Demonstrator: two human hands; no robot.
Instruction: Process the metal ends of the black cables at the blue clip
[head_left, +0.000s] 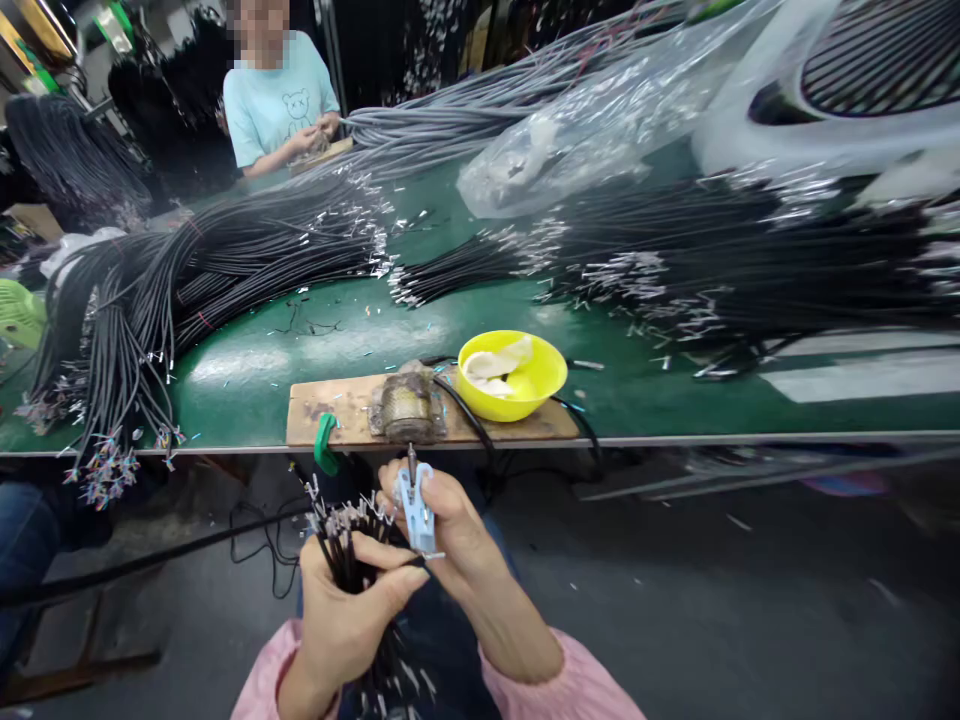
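Observation:
My left hand (341,610) is closed round a bundle of thin black cables (341,545) with pale stripped ends pointing up. Its thumb and forefinger pinch one cable, whose silvery end reaches the jaws of a light blue clothes peg (417,515). My right hand (457,525) grips this peg between thumb and fingers. A metal shaft (412,462) runs from the peg toward a motor-like cylinder (409,402), wrapped in clear material, on a wooden board (330,400). Whether the peg is fixed to the shaft, I cannot tell. The lower cable ends hang above my lap.
A yellow bowl (536,385) with white cloth-like material sits on the board, near a green clamp (325,445). Black cable bundles (247,250) cover the left of the green table (360,335); more cables (750,250) lie right. A person (281,100) works across the table.

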